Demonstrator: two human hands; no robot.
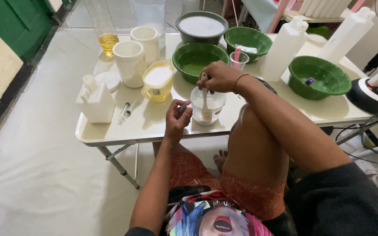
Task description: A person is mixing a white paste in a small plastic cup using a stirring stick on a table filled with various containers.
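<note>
Right hand (218, 77) closed on white spatula (205, 98) standing in clear plastic cup (207, 105), centre frame | left hand (176, 118) pinches syringe (184, 105) at cup's left | mixing seemingly midway; yellow jug (157, 81) holds white liquid

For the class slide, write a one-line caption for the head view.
Right hand stirs a spatula in a clear cup while the left hand holds a syringe.

On my folding table (110, 133) stand three green bowls (198, 60) — one near empty — a grey basin (201, 26), a yellow jug (158, 81), two white tubs (130, 62), tall white bottles (285, 47) and two syringes (125, 112) beside a white jerrycan (95, 101).
</note>
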